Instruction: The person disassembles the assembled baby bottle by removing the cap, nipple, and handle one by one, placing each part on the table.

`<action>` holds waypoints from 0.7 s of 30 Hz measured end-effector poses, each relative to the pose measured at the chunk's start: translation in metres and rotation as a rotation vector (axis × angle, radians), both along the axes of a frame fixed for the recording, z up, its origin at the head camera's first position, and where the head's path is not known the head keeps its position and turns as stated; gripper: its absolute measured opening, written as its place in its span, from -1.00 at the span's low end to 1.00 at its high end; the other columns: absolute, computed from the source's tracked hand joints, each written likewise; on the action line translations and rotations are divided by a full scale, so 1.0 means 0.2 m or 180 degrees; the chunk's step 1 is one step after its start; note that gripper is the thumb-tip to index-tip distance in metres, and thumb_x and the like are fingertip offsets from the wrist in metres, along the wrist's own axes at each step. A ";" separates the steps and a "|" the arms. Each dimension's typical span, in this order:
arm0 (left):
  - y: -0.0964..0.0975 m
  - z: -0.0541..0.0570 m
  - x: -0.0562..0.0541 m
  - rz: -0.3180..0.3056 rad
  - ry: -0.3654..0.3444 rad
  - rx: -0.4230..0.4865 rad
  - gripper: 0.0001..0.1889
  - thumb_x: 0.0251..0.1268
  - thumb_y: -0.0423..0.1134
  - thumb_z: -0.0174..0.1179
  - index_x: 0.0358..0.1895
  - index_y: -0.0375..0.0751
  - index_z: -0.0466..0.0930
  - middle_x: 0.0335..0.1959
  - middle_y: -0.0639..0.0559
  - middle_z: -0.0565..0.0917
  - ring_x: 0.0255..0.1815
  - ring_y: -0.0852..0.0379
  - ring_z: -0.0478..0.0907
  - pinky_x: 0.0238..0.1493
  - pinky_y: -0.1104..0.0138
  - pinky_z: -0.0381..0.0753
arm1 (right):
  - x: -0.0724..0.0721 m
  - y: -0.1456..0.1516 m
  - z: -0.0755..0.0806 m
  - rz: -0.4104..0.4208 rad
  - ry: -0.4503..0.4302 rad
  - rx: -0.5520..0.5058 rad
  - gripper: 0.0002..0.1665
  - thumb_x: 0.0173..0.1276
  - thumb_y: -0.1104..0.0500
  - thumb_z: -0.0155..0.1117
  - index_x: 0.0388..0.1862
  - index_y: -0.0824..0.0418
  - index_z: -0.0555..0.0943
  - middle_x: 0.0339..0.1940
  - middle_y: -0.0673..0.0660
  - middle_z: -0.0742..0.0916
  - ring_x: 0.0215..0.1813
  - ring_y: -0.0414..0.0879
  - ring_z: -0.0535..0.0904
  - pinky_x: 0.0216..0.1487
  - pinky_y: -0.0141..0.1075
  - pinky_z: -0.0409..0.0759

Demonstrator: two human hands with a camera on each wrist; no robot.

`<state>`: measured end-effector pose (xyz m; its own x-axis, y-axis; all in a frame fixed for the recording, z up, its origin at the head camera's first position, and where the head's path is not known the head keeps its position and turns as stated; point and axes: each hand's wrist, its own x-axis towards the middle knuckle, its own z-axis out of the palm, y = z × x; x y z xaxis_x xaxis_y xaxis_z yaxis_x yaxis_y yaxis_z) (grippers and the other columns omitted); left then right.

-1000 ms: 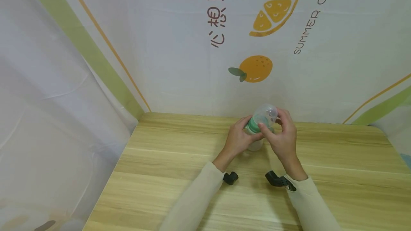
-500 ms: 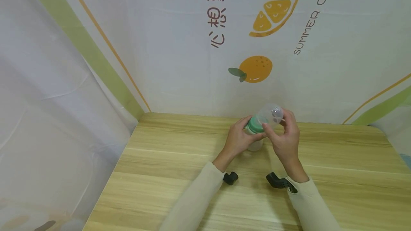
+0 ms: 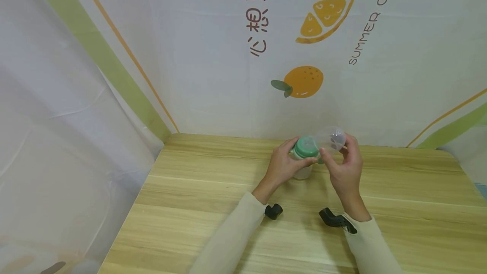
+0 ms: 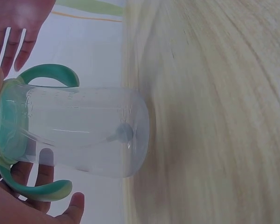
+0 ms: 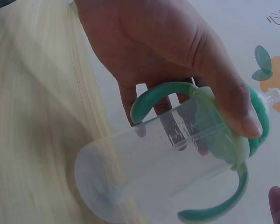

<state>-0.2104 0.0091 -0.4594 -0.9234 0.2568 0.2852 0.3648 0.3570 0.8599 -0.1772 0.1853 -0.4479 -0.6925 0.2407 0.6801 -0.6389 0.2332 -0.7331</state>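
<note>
A baby bottle with a green collar and two green handles stands on the table in the head view. My left hand grips it around the collar, thumb in front. In the left wrist view a thin straw with a weighted end shows inside the clear body. The right wrist view shows a clear nipple on top of the collar. To the bottle's right, my right hand holds a clear domed cap, tilted and off the collar, between thumb and fingers.
The wooden table ends at a white printed cloth close behind the bottle. Another cloth hangs along the left side. Black camera mounts stick out from both sleeves.
My right hand has drawn the clear cap away to the right, uncovering the green collar. My left hand and the bottle have stayed in place.
</note>
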 end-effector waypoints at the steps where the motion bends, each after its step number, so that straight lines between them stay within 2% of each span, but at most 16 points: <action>1: 0.00 0.00 0.00 -0.0007 0.0002 0.0011 -0.23 0.26 -0.06 0.68 0.51 -0.16 0.61 0.36 -0.05 0.73 0.34 0.08 0.66 0.35 0.22 0.61 | 0.00 0.00 0.00 0.0000 0.0002 -0.0009 -0.36 0.26 0.54 0.47 0.35 0.51 0.59 0.22 0.12 0.69 0.25 -0.07 0.59 0.30 -0.32 0.57; 5: 0.00 0.00 0.00 -0.0018 0.0015 0.0031 -0.24 0.26 -0.07 0.68 0.50 -0.16 0.62 0.34 -0.05 0.73 0.33 0.10 0.67 0.34 0.23 0.62 | 0.01 0.01 -0.01 -0.0001 0.0010 -0.0048 -0.36 0.26 0.54 0.47 0.35 0.54 0.58 0.22 0.04 0.70 0.25 -0.07 0.59 0.29 -0.33 0.57; 12: 0.00 0.00 0.00 -0.0015 0.0030 0.0043 -0.24 0.25 -0.07 0.69 0.49 -0.16 0.62 0.33 -0.05 0.74 0.31 0.11 0.67 0.33 0.25 0.62 | 0.02 0.04 -0.03 -0.0021 -0.0096 -0.0073 -0.38 0.29 0.53 0.44 0.36 0.55 0.58 0.21 0.11 0.70 0.26 -0.06 0.59 0.30 -0.33 0.56; 15: 0.00 0.00 0.00 -0.0034 0.0043 0.0059 -0.25 0.25 -0.08 0.69 0.48 -0.16 0.63 0.32 -0.05 0.75 0.31 0.11 0.67 0.32 0.24 0.62 | 0.03 0.05 -0.05 -0.0031 -0.0146 -0.0071 -0.38 0.31 0.53 0.43 0.36 0.57 0.56 0.22 0.07 0.70 0.26 -0.06 0.59 0.31 -0.31 0.56; 21: 0.00 -0.01 0.00 -0.0041 0.0053 0.0061 -0.25 0.26 -0.07 0.69 0.48 -0.17 0.63 0.31 -0.05 0.75 0.30 0.11 0.68 0.32 0.23 0.63 | 0.03 0.05 -0.07 -0.0092 -0.0083 -0.0090 -0.38 0.29 0.54 0.45 0.35 0.57 0.57 0.20 -0.02 0.70 0.23 -0.08 0.60 0.27 -0.35 0.57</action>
